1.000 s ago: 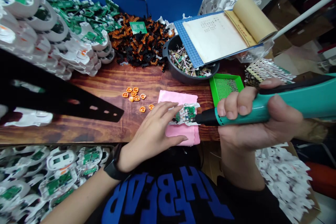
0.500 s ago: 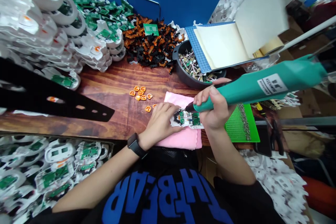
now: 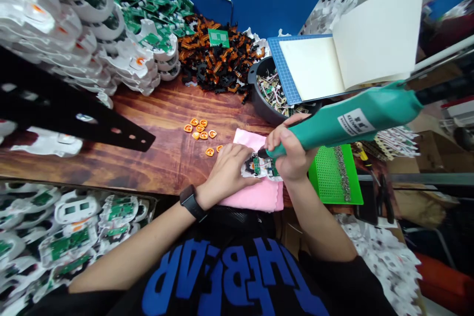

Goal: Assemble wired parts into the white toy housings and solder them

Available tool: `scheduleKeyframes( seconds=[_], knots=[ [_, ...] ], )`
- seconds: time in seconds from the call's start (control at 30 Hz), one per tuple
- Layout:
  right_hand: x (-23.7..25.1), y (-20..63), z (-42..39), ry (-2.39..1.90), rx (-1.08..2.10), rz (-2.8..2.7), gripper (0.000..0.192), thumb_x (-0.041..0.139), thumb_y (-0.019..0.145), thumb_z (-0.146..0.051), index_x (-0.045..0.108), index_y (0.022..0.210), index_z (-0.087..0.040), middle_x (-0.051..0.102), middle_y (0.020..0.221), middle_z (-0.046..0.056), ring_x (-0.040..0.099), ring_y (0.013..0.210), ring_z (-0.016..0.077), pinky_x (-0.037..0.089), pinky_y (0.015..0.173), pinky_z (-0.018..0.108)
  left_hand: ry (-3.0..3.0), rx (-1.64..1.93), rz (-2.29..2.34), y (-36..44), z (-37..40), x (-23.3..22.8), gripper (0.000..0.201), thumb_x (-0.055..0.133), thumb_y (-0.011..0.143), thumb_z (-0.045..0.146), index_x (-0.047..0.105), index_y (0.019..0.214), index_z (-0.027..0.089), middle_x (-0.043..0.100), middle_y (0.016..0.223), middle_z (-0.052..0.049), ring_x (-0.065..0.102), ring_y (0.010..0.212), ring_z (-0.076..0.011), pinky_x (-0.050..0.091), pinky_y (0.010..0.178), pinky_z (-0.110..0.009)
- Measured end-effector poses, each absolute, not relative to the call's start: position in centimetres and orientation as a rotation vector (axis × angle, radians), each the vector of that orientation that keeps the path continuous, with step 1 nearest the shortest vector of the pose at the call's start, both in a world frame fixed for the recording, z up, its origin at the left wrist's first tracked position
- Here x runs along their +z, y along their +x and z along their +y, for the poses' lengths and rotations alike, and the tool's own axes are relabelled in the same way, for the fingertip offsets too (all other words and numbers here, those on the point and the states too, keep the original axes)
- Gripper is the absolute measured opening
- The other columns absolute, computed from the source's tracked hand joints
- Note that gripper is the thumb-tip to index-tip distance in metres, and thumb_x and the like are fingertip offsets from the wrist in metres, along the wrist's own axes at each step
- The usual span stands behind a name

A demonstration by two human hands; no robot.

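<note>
Head view: left hand (image 3: 228, 168) lies flat, fingers together, pressing the left edge of a small board (image 3: 262, 167) onto a pink cloth (image 3: 255, 196) at the near table (image 3: 163, 153) edge. Right hand (image 3: 291, 155) is wrapped around the front of a teal driver (image 3: 348, 121), whose dark tip (image 3: 263, 153) meets the board's top just beyond the left fingertips. To do this step well, I judge the tip should stand square on the screw, with steady downward pressure from the right hand while the left keeps the board from twisting on the soft cloth. The board is a white plastic shell with green circuit pieces and thin red wire, partly hidden under both hands. Left of the left hand sit orange caps (image 3: 200, 129); right of the right hand a green tray (image 3: 335, 175); beyond it a dark bowl (image 3: 259, 101) of parts.
</note>
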State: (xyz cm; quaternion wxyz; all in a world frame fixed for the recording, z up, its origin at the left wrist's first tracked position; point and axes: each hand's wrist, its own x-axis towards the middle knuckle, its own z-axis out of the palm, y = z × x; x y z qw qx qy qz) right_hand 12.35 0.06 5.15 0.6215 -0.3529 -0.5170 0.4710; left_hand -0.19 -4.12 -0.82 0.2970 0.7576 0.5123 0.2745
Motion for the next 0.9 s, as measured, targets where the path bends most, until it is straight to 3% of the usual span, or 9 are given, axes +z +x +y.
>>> scheduleKeyframes(
  seconds=[0.2,0.33,0.43,0.63,0.9],
  knots=[
    [7.9,14.8,1.1,-0.815,1.032,-1.186,0.028,0.063,0.075,-0.034,0.051,0.098,-0.026,0.048,0.052,-0.010,0.047,0.040,0.0101,0.043,0.044,0.026,2.063,0.743,1.357,-0.3,-4.5,-1.0,0.054,0.070,0.076,0.050,0.055,0.117,0.020,0.059,0.116,-0.009,0.050,0.104,-0.0275,0.039,0.091,-0.042],
    [9.8,21.3,4.4,-0.826,0.669,-1.091,0.018,0.058,0.076,-0.033,0.055,0.091,-0.024,0.044,0.047,-0.009,0.041,0.037,0.0100,0.039,0.040,0.026,2.144,0.757,1.334,-0.5,-4.4,-1.2,0.068,0.065,0.078,0.056,0.045,0.134,0.021,0.056,0.125,-0.012,0.049,0.111,-0.0297,0.036,0.096,-0.044],
    [9.1,26.8,7.1,-0.908,0.410,-1.011,0.012,0.060,0.073,-0.028,0.055,0.083,-0.022,0.042,0.044,-0.010,0.040,0.036,0.0102,0.038,0.038,0.025,2.164,0.745,1.343,-0.6,-4.1,-1.3,0.066,0.062,0.079,0.061,0.050,0.130,0.021,0.058,0.120,-0.011,0.050,0.109,-0.0304,0.036,0.094,-0.045],
    [5.3,31.3,9.1,-1.007,0.395,-0.905,0.014,0.061,0.071,-0.027,0.052,0.080,-0.021,0.042,0.045,-0.011,0.042,0.035,0.0095,0.038,0.037,0.023,2.173,0.741,1.365,-0.5,-3.7,-1.4,0.058,0.060,0.080,0.060,0.055,0.122,0.020,0.061,0.110,-0.011,0.051,0.102,-0.0297,0.040,0.089,-0.043],
    [4.4,31.6,9.0,-1.028,0.419,-0.879,0.019,0.061,0.068,-0.028,0.050,0.081,-0.020,0.043,0.045,-0.011,0.043,0.035,0.0089,0.039,0.038,0.022,2.237,0.725,1.384,-0.5,-3.7,-1.7,0.056,0.058,0.082,0.059,0.052,0.123,0.020,0.060,0.111,-0.011,0.051,0.102,-0.0295,0.039,0.088,-0.042]
  ],
)
